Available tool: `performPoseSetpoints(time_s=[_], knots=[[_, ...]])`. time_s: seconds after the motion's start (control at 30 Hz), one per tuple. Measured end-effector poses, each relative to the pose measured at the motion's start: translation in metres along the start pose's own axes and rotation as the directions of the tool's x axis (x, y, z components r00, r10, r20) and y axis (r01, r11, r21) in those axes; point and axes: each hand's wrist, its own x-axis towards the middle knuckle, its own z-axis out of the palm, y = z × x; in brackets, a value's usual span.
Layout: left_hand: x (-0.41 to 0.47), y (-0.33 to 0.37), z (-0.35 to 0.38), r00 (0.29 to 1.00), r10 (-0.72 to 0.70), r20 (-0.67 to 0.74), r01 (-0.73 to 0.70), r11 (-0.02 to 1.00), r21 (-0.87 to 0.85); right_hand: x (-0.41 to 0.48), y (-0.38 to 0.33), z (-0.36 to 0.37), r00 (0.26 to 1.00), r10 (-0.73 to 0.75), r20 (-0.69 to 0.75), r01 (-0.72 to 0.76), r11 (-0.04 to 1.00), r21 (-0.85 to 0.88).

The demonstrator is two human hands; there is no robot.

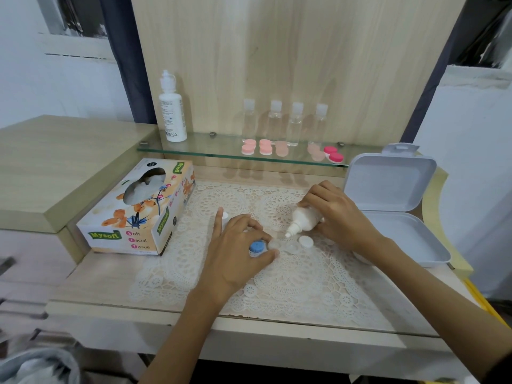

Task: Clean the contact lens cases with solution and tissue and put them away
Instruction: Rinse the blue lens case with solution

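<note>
A clear contact lens case (285, 246) lies open on the lace mat (277, 284), with a white cap (305, 241) beside its right well and a blue cap (256, 247) at its left. My left hand (238, 250) holds the case's left end between thumb and fingers, by the blue cap. My right hand (336, 214) grips a small white solution bottle (303, 219), tilted with its nozzle pointing down at the case. A small white cap (225, 216) stands behind my left hand.
A tissue box (138, 209) sits to the left on the table. An open white plastic box (393, 206) is to the right. The glass shelf (221, 151) behind carries a tall white bottle (171, 106), several clear bottles and several pink lens cases (266, 147).
</note>
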Motion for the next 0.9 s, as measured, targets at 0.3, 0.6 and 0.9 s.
performPoseSetpoints(time_s=[0.3,0.6,0.9], knots=[[-0.0003,0.0008,-0.0001,1.0,-0.002,-0.011,0.002,1.0,-0.012,-0.0009,0.0046,-0.0015,0.993,-0.109,-0.049,0.103,0.988,-0.114],[0.0003,0.0,0.0009,1.0,-0.005,-0.003,0.005,1.0,-0.006,0.0003,0.0046,-0.0048,0.984,-0.14,-0.107,0.121,0.978,-0.17],[-0.0003,-0.0001,-0.0004,1.0,-0.012,0.009,0.013,1.0,-0.004,-0.0012,0.0065,-0.004,0.978,-0.152,-0.143,0.122,0.972,-0.198]])
